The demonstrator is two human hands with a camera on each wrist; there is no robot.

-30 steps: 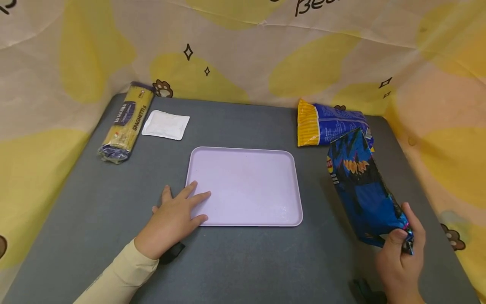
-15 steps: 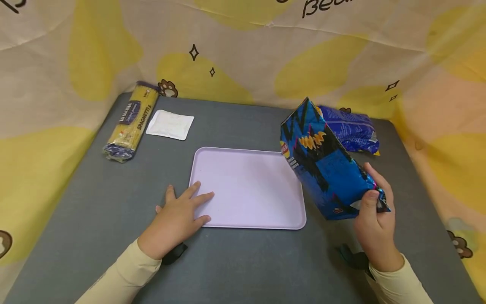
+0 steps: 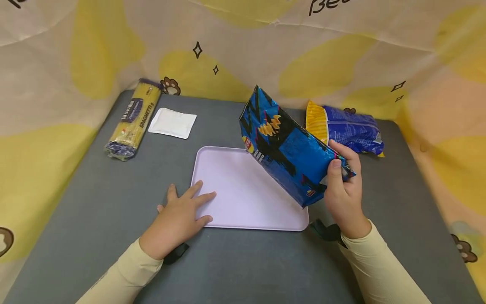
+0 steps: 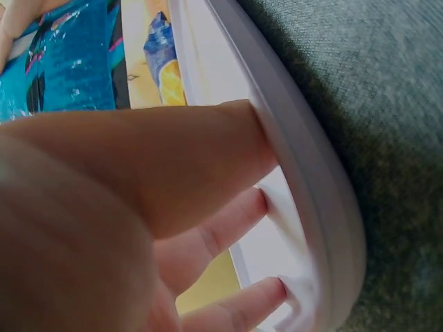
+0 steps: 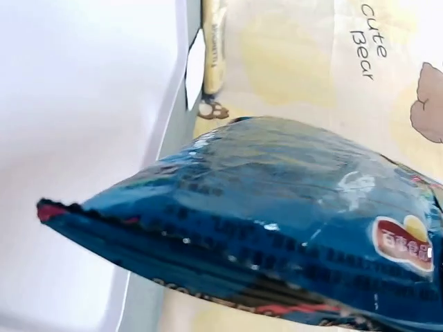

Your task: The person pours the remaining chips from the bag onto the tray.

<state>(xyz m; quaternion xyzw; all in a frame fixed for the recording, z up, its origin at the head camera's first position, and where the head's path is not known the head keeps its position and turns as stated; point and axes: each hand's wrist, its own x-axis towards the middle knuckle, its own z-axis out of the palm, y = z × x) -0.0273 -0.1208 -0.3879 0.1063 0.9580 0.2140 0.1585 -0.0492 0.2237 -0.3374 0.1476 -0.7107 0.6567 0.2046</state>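
- The light purple tray (image 3: 224, 181) sits in the middle of the frame on the gray table (image 3: 247, 266). The tips of your left hand (image 3: 176, 219) are inside its low rim, at the tray's lower left part.
- Your left hand has its fingers spread and straight. It touches the tray and grips nothing.
- Your right hand (image 3: 345, 198), right of the middle, pinches one end of the blue and black chip bag (image 3: 292, 156) between thumb and fingers.
- The chip bag is tilted, with its far end pointing to the top of the frame. You hold it up so it hides the tray's upper right part. It is well apart from your left hand. Wavy chips are pictured on its front.
- In the right wrist view, the bag fills the lower right and the tray is on the left.
- The clear and yellow spaghetti pack (image 3: 133, 120) lies at the upper left, with long thin spaghetti in it.
- A flat white packet (image 3: 172, 123) lies just beside it.
- A blue bag with a yellow end (image 3: 353, 128) lies at the upper right, behind your right hand.
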